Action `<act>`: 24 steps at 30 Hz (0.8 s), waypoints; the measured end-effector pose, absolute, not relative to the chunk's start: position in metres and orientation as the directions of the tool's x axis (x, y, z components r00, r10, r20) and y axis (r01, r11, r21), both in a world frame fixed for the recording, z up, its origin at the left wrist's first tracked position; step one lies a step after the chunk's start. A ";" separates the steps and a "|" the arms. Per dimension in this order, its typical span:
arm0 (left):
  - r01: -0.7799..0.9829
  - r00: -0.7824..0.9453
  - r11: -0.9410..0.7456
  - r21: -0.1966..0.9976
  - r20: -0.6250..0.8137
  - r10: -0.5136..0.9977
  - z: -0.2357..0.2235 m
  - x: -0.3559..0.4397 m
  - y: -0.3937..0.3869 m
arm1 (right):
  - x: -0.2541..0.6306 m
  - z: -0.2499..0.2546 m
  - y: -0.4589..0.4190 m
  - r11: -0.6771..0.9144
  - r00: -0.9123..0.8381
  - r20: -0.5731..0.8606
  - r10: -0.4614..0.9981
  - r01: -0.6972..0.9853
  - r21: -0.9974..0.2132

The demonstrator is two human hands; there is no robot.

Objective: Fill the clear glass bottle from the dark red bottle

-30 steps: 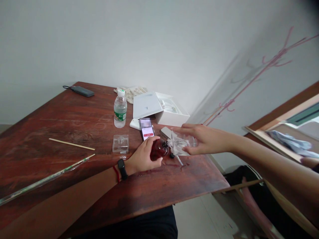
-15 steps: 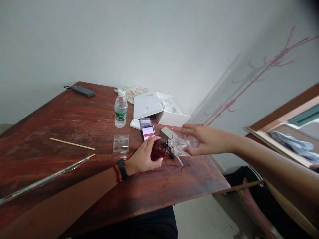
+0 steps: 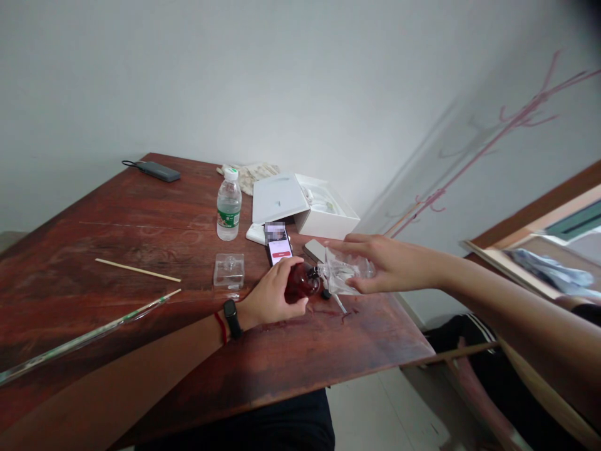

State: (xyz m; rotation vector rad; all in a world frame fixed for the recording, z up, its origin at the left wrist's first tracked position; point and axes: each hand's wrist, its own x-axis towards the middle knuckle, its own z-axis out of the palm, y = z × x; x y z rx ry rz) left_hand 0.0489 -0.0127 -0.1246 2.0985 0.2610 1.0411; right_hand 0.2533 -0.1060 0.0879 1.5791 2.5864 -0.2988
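My left hand [image 3: 271, 294] is wrapped round a dark reddish-brown bottle [image 3: 300, 285], which lies tilted with its neck toward the right. In my right hand [image 3: 370, 263] is a clear, crumpled-looking plastic bottle [image 3: 340, 272] held on its side. Its narrow end meets the mouth of the brown bottle; whether liquid passes between them I cannot tell. On the table just below lies a dropper [image 3: 340, 304] with a black cap end, beside a dark wet streak. A clear square block [image 3: 229, 270] sits left of my left hand.
Behind my hands are a lit phone [image 3: 279, 244], a white open box [image 3: 328, 216], a grey flat object [image 3: 313, 250] and a water bottle [image 3: 228, 207]. Chopsticks [image 3: 136, 269], one pair wrapped, lie left. Another person's leg [image 3: 488, 388] shows beyond the table's right edge.
The view has shifted very slightly. Both hands keep the same hold, with the two bottles still mouth to mouth.
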 end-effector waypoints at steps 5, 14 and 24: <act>-0.138 0.646 -0.695 0.706 0.596 0.477 -0.125 0.049 -0.013 | 0.255 0.087 -0.106 0.432 -0.449 -0.176 0.876 0.893 -0.127; -0.133 0.635 -0.710 0.691 0.610 0.474 -0.125 0.049 -0.013 | 0.252 0.089 -0.106 0.434 -0.451 -0.184 0.874 0.892 -0.123; -0.134 0.634 -0.706 0.695 0.608 0.478 -0.125 0.050 -0.013 | 0.255 0.089 -0.103 0.441 -0.454 -0.196 0.869 0.891 -0.110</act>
